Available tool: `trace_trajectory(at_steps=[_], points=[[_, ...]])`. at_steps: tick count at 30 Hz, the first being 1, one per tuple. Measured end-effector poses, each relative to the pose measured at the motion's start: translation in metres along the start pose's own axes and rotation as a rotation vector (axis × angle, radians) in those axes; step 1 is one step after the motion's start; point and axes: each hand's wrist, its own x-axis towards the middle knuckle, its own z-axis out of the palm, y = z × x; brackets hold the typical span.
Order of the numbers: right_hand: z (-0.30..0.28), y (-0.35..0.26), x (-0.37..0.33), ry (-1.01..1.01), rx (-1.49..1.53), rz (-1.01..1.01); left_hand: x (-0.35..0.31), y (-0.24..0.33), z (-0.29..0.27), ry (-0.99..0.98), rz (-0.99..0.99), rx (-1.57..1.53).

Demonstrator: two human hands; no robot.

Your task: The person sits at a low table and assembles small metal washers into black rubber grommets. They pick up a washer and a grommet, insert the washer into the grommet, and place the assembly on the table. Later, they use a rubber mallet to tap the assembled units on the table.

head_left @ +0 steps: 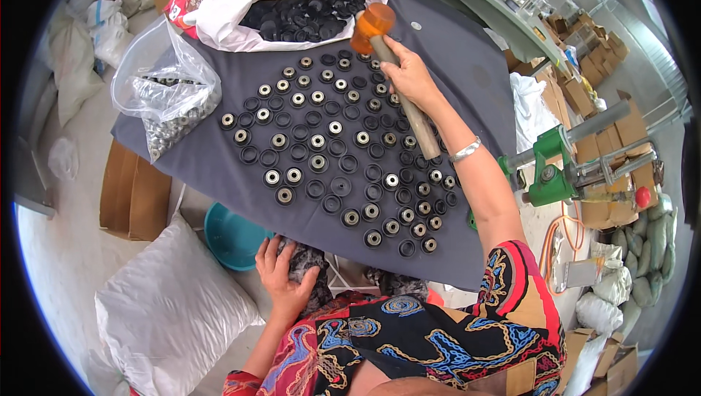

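My right hand [411, 72] is closed round the wooden handle of a mallet [420, 127] with an orange head. The mallet is over the far right part of the table, its head pointing away from me. Below it, many black plastic rings [315, 189] lie on the dark grey cloth, and a number of them have a metal bearing [293, 175] set in the middle. My left hand [281, 273] rests with fingers apart on the dark patterned fabric over my knee, below the table's near edge, holding nothing.
A white sack [219, 9] of black plastic parts lies open at the back. Left of it stands a clear bag [171, 93] of metal bearings. A teal basin [230, 239] and a full white sack [168, 308] are on the floor. A green hand press [549, 170] stands at right.
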Motion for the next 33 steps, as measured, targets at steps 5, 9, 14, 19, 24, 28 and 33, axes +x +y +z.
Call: trace_trajectory(at_steps=[5, 9, 14, 19, 24, 28, 33], points=[[0.024, 0.009, -0.003, -0.085, -0.075, 0.000, 0.002, 0.004, -0.001, -0.019, 0.001, 0.013], [0.020, -0.002, 0.001, -0.104, -0.015, 0.037, 0.000, 0.001, -0.002, 0.005, -0.007, 0.007], [0.035, -0.039, 0.002, -0.135, 0.003, -0.129, 0.000, 0.000, -0.001, 0.008, -0.001, 0.015], [0.064, -0.034, 0.016, -0.222, -0.088, -0.072, 0.001, -0.001, -0.003, 0.013, 0.005, 0.008], [0.050, -0.032, 0.008, -0.180, -0.011, -0.010, -0.002, -0.004, -0.006, 0.037, -0.007, -0.010], [0.034, -0.039, -0.012, -0.148, -0.040, -0.080, -0.002, -0.006, -0.005, 0.040, 0.001, -0.014], [0.043, -0.028, -0.021, -0.198, -0.134, 0.015, 0.000, -0.004, -0.004, 0.019, 0.023, -0.005]])
